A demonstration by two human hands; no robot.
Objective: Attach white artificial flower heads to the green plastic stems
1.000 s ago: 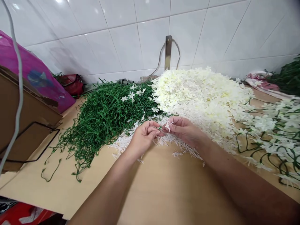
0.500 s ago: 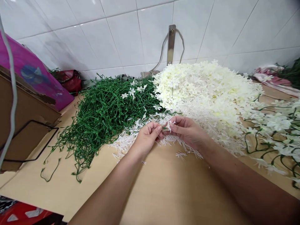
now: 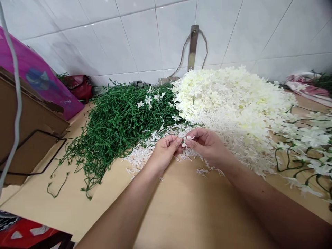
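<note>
Both hands meet over the front of the piles, fingertips close together. My right hand [image 3: 209, 145] is closed, pinching a small white artificial flower [image 3: 187, 140] between thumb and forefinger. My left hand [image 3: 167, 148] is closed in a pinch on a thin green plastic stem, mostly covered by the fingers, its end right at the flower. Behind the left hand spreads a heap of green artificial stems [image 3: 124, 117]. A large mound of white and pale yellow fabric flowers [image 3: 233, 93] lies behind the right hand. Thin white sticks [image 3: 140, 154] are scattered under and around both hands.
Finished-looking flowers on green stems [image 3: 308, 148] lie at the right. On the left stand a cardboard box [image 3: 28, 128] and a purple bag [image 3: 44, 76], with a grey cable [image 3: 17, 93] hanging in front. A tiled wall [image 3: 140, 41] closes off the back.
The flower has moved closer against the left fingertips, and its petals now face me more. The green stem end seen between the hands is now covered. The view has shifted slightly.
</note>
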